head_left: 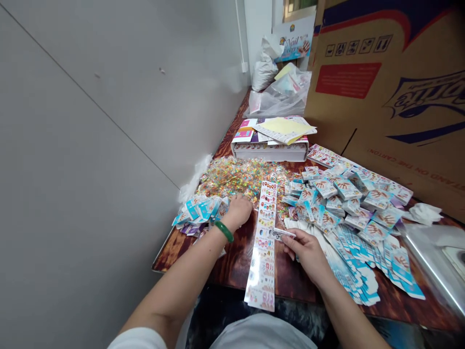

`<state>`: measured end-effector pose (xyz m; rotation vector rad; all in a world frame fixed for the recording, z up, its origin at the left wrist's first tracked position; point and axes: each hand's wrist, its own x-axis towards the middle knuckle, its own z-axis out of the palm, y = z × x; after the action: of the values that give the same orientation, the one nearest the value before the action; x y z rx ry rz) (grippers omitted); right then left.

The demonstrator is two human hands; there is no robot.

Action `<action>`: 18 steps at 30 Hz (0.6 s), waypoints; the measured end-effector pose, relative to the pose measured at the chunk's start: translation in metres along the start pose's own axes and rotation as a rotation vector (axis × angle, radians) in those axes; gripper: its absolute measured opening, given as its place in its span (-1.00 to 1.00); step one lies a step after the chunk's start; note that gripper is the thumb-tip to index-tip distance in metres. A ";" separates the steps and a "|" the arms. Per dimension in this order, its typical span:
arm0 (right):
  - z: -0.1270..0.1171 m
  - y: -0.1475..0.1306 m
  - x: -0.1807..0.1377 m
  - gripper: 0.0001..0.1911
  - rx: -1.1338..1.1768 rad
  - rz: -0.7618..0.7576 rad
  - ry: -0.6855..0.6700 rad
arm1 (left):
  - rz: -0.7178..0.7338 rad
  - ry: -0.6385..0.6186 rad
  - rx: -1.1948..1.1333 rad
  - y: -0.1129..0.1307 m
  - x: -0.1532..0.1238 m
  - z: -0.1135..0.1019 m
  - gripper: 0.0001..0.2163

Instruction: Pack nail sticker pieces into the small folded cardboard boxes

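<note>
My right hand point(304, 249) pinches a small folded stack of nail stickers point(283, 233), held over the edge of a long printed sticker strip point(264, 257). That strip lies lengthwise down the table and overhangs its front edge. My left hand point(240, 211), with a green bangle on the wrist, reaches to the near edge of a heap of small clear packets with colourful contents point(236, 177). Its fingers curl downward, and what lies under the fingertips is hidden. Beside my right hand, flat blue-and-white cartons point(348, 261) are fanned out.
Small filled boxes point(341, 191) are piled at right; blue-and-white card pieces point(203, 208) lie at left. Behind stands a white box with papers point(271, 152). A large cardboard carton point(363, 111) blocks the right, a grey wall point(109, 145) the left. A shiny metallic case point(432, 261) sits at far right.
</note>
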<state>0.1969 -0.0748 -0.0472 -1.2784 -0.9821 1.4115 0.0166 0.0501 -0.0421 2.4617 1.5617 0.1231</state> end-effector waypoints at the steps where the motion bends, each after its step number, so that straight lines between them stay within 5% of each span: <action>1: 0.000 0.000 0.001 -0.68 -0.003 -0.003 0.001 | 0.001 0.004 -0.022 -0.002 0.001 -0.003 -0.82; 7: -0.001 0.005 0.016 -0.67 0.026 -0.024 0.068 | 0.011 -0.024 -0.279 0.001 -0.010 -0.034 -0.84; 13: 0.018 -0.002 0.031 -0.78 0.052 -0.039 0.037 | -0.193 -0.174 -1.238 0.036 -0.045 -0.044 -0.82; 15: 0.027 -0.006 0.031 -0.78 0.063 -0.039 0.026 | -0.260 -0.116 -1.306 0.045 -0.052 -0.040 -0.80; 18: 0.031 -0.009 0.027 -0.75 0.025 -0.055 0.005 | -0.208 0.000 -1.113 0.050 -0.057 -0.035 -0.91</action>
<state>0.1675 -0.0453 -0.0403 -1.2272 -0.9860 1.3738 0.0295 -0.0169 0.0064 1.4175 1.2112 0.7245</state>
